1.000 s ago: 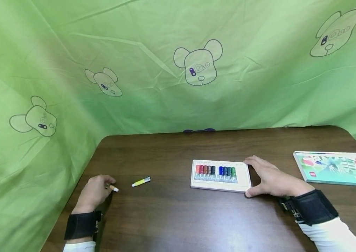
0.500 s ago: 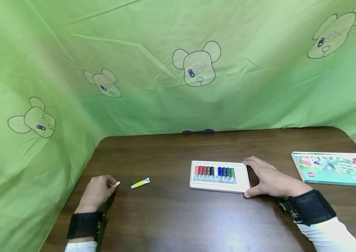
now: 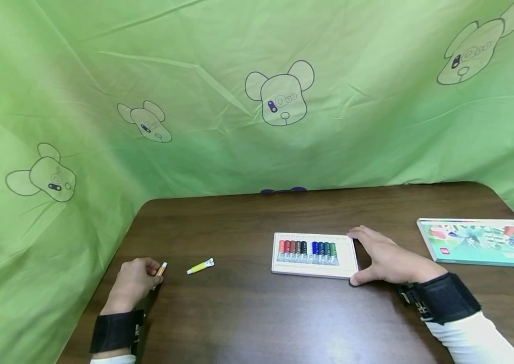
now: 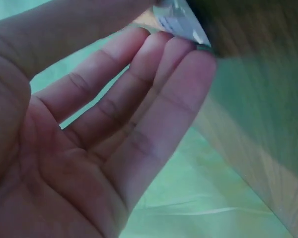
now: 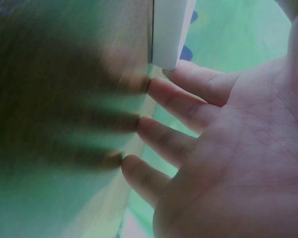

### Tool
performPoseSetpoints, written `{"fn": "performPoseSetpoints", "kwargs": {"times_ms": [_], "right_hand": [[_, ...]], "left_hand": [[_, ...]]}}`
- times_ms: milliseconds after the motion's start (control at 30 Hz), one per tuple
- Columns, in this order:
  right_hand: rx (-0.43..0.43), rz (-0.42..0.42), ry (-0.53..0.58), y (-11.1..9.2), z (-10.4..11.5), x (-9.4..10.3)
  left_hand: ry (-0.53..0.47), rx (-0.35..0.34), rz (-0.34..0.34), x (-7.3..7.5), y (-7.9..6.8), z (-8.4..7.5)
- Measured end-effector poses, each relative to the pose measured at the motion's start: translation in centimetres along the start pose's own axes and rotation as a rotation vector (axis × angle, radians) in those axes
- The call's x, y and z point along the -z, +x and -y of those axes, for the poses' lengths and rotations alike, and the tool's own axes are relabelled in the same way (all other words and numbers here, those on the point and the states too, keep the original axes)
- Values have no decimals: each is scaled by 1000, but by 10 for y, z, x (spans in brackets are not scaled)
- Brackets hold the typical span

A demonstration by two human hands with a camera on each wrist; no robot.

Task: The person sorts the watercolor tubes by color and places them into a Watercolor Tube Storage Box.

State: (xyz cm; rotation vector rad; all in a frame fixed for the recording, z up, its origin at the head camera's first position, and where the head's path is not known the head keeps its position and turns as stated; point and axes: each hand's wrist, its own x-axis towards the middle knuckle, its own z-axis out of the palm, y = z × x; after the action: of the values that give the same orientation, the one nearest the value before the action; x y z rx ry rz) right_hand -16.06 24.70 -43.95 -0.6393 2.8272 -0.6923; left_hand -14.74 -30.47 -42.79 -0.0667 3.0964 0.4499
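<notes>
My left hand point(image 3: 133, 283) pinches a small orange paint tube point(image 3: 161, 269) close over the table at the left, its pale cap pointing up and away. In the left wrist view the silvery crimped end of the tube point(image 4: 181, 22) shows at the fingertips. A yellow paint tube point(image 3: 200, 266) lies on the table just right of that hand. Right of centre is a white paint tray point(image 3: 346, 258) holding a row of coloured tubes with a gap in it. My right hand point(image 3: 393, 260) holds the tray's right end between thumb and index finger, its other fingertips on the table.
A flat turquoise box point(image 3: 479, 245) with printed artwork lies at the right of the brown table point(image 3: 247, 313). Behind the table and down its left side hangs a green cloth point(image 3: 202, 151) with bear-head drawings.
In my left hand the orange tube has turned, its cap swinging from pointing right to pointing up and away. My right hand stays at the tray's end. The head view has shifted slightly.
</notes>
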Motion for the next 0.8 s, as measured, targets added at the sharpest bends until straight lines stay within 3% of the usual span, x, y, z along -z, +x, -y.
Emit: {"fn": "performPoseSetpoints", "kwargs": {"times_ms": [333,500,667,800], "right_hand": [[-25,6,-5,-1,1,0],[-42,5,-12,-2,1,2],[-47,7,-7,-4,2,4],[-54,29,18,-2,6,0]], "left_hand": [[12,5,17,2,-3,3],[-9,13,-21,1,2,1],[-45,-18,-114,3,6,-16],[-82,-94,-172,4,7,-41]]}}
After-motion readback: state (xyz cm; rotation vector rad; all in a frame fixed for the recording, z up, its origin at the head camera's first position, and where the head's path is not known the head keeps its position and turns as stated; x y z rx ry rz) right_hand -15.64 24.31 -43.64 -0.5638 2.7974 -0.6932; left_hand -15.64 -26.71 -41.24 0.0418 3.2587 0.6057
